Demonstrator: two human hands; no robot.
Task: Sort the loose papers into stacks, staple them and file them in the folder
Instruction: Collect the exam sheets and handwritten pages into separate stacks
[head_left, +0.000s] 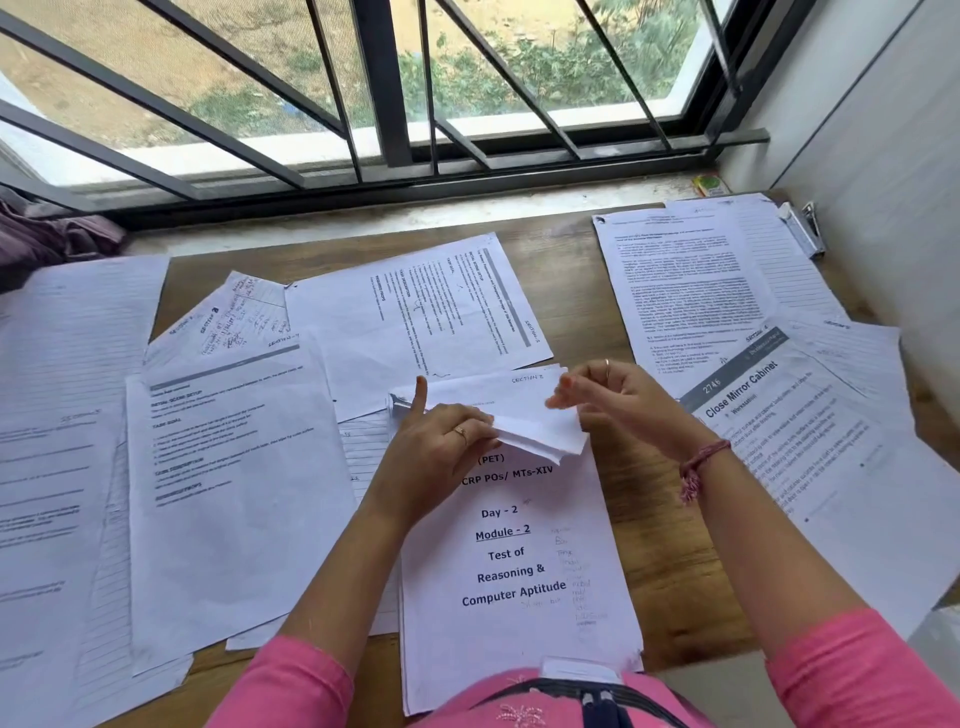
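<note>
Littering the desk under a barred window, papers; left grip pinching folded sheets, right grip spread.

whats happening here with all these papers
A person at a wooden desk is sorting papers. The left hand holds the folded-up top of a sheaf over the "Test of Reasoning" stack; the right hand hovers just beside it, fingers loose. Other sheets lie spread around, and a stapler sits at the far right.

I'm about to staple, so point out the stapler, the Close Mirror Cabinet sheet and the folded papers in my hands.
stapler (802, 231), head view, on its metal body.
Close Mirror Cabinet sheet (740, 389), head view, on its printed title.
folded papers (540, 431), head view, on the lower fold.
</note>
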